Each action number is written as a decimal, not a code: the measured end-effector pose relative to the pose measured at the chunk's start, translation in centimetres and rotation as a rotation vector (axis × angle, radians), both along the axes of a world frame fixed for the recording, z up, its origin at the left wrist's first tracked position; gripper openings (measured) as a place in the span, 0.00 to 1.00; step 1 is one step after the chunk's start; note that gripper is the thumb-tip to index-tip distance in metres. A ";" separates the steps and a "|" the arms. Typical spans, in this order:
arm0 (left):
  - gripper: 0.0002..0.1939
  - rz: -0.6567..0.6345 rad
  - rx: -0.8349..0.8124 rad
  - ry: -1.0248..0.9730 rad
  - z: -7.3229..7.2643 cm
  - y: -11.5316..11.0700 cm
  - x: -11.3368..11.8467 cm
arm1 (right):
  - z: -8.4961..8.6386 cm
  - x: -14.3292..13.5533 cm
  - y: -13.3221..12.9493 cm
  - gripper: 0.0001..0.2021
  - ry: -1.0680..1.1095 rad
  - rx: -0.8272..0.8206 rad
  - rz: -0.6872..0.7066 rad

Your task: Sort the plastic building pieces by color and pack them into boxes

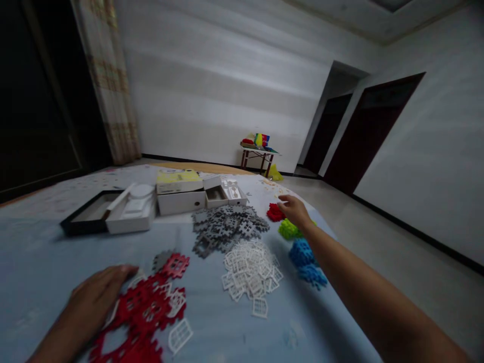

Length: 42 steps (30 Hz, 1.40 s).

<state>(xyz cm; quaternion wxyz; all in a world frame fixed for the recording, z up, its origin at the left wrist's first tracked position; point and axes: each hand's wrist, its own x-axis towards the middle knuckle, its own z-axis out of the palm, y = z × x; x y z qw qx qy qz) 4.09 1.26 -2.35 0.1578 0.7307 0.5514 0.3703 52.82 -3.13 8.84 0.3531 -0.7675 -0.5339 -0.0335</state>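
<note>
My left hand (94, 297) lies at the lower left, fingers stretched out and resting against a pile of red interlocking plastic pieces (145, 302). White window-shaped pieces are mixed into that pile, and a grey piece (162, 259) touches its far side. My right hand (295, 209) reaches far out on the right, its fingers apart, with nothing visible in it. Just by its fingertips sits a small red stack (276, 213). Nearer me along the same edge are a lime green stack (289, 230) and blue stacks (302, 252), partly behind my forearm.
Grey interlocking pieces (227, 227) are heaped mid-table, with white window pieces (251, 269) in front. A black tray (88, 214), white boxes (181, 202) and a yellow box (179, 180) stand behind. A small table (260, 149) is by the wall.
</note>
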 end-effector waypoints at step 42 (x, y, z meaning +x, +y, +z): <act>0.27 0.100 -0.136 -0.418 3.6 -2.6 0.8 | -4.0 -26.3 -7.9 0.15 -0.249 -0.131 1.142</act>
